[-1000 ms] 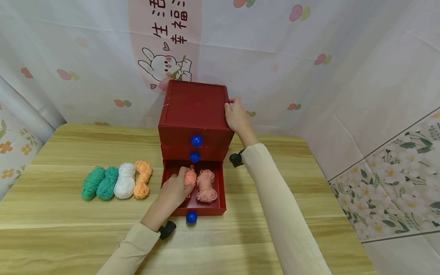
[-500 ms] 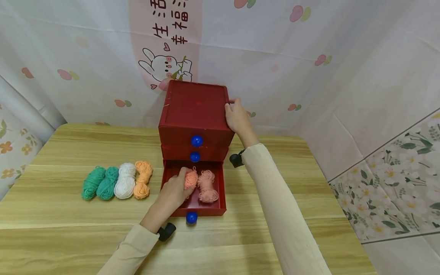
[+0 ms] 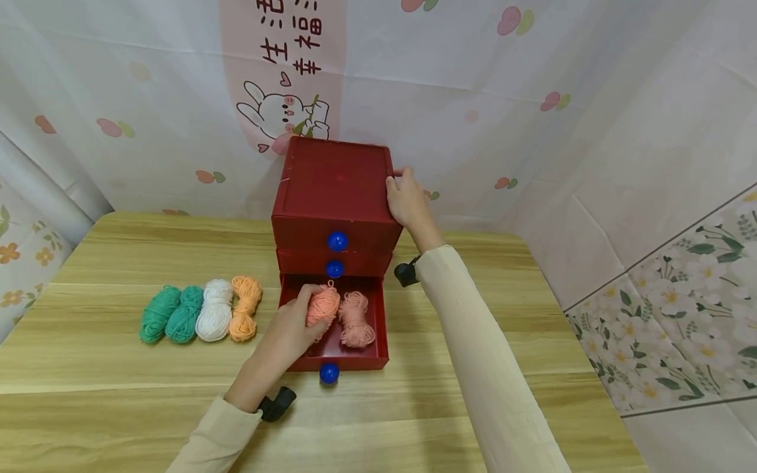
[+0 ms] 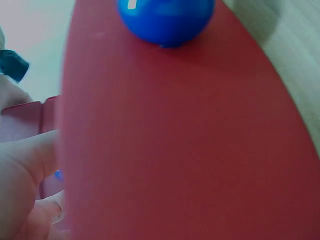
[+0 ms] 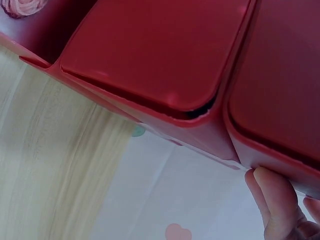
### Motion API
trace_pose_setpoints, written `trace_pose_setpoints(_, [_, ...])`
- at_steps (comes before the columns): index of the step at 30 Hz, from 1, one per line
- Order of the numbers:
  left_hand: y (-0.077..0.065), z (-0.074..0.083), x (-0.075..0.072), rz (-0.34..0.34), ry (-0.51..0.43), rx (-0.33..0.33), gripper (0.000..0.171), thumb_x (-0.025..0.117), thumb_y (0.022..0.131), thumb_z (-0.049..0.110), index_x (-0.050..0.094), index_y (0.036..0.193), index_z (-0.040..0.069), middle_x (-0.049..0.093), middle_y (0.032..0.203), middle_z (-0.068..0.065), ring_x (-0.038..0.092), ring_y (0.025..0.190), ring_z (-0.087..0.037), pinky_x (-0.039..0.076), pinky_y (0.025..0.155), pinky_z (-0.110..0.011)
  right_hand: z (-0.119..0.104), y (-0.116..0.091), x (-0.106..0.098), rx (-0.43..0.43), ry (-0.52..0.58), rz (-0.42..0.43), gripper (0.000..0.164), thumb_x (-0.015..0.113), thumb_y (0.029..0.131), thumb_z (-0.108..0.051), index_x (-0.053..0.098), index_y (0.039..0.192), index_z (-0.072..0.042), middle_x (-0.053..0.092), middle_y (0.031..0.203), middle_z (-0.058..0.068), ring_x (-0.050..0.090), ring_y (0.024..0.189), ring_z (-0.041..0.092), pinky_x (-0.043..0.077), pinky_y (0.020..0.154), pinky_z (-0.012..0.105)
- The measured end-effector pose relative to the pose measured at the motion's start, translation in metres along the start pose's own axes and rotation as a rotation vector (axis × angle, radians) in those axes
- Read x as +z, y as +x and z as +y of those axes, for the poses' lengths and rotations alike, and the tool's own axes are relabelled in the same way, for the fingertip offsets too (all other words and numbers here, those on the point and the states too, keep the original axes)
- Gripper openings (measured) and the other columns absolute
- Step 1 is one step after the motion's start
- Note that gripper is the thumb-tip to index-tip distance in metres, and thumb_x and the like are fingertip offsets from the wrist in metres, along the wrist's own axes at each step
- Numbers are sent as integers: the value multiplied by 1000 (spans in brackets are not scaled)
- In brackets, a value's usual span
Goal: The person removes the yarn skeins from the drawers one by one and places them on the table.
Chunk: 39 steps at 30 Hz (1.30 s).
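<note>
In the head view my left hand is over the pulled-out bottom drawer, its thumb and fingers gripping a coral yarn skein. Right beside that one, a dusty pink yarn skein lies in the drawer. My right hand rests against the right side of the red drawer cabinet, near its top edge; its fingertips touch the side wall in the right wrist view. The drawer front with its blue knob fills most of the left wrist view and hides the yarn there.
Left of the cabinet, two green skeins, a white skein and an orange skein lie in a row on the wooden table. Two upper drawers with blue knobs are closed. A printed curtain hangs behind.
My left hand has drawn slightly left with the coral skein, which now sits a little higher and shows more of itself. My right hand has stayed at the cabinet's side.
</note>
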State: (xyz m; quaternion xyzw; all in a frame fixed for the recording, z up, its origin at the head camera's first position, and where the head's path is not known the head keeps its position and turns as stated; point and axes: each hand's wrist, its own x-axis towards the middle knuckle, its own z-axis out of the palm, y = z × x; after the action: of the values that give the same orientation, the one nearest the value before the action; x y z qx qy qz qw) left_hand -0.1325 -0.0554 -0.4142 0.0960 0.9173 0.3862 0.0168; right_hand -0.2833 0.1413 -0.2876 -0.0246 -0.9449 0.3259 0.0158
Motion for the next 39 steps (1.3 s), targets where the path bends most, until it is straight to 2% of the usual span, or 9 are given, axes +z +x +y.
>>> trace_pose_setpoints(6, [-9, 2, -15, -17, -25, -15, 54, 67, 84, 15, 39, 131, 14, 62, 101, -18, 56, 72, -22, 45, 58, -30, -1, 1, 0, 6, -9, -6, 44, 29, 101, -36, 30, 139, -13, 49, 131, 18, 42, 116, 37, 40, 95, 46])
trace_pose_setpoints(10, [-16, 0, -27, 6, -11, -3, 55, 67, 84, 16, 39, 131, 14, 61, 108, -22, 60, 79, -27, 50, 62, -36, -1, 0, 0, 10, -10, -4, 44, 28, 101, -35, 30, 139, -13, 49, 132, 18, 42, 117, 37, 39, 95, 46])
trace_pose_setpoints(14, [-22, -7, -40, 45, 19, 9, 55, 68, 84, 16, 39, 131, 10, 62, 107, -22, 61, 81, -29, 51, 63, -38, -1, 0, 0, 11, -10, -7, 44, 29, 101, -36, 30, 139, -13, 49, 132, 18, 42, 117, 36, 39, 95, 46])
trace_pose_setpoints(20, [-30, -28, -64, 91, 53, -3, 57, 67, 83, 13, 38, 131, 5, 62, 92, -21, 59, 72, -25, 46, 54, -31, -1, 1, 0, 9, -14, -3, 44, 29, 101, -35, 30, 138, -13, 48, 133, 19, 42, 116, 36, 39, 95, 46])
trace_pose_setpoints(28, [-40, -59, -101, 167, 97, -35, 57, 64, 86, 10, 34, 134, 0, 58, 97, -30, 60, 75, -32, 43, 50, -27, 0, 1, 0, 13, -9, -5, 43, 29, 101, -34, 30, 138, -13, 48, 133, 18, 43, 116, 35, 39, 96, 45])
trace_pose_setpoints(33, [-45, -79, -122, 186, 82, -55, 56, 58, 90, 10, 29, 137, -2, 55, 102, -33, 60, 82, -40, 41, 49, -25, -1, 1, 0, 9, 0, -3, 43, 29, 101, -34, 31, 138, -12, 48, 132, 18, 42, 116, 36, 38, 96, 46])
trace_pose_setpoints(39, [-52, -96, -143, 226, 129, -94, 59, 58, 91, 10, 26, 138, -5, 53, 103, -40, 58, 83, -47, 38, 48, -26, -1, 2, 1, 3, -2, 6, 43, 29, 101, -34, 32, 138, -12, 49, 132, 19, 44, 115, 36, 39, 95, 45])
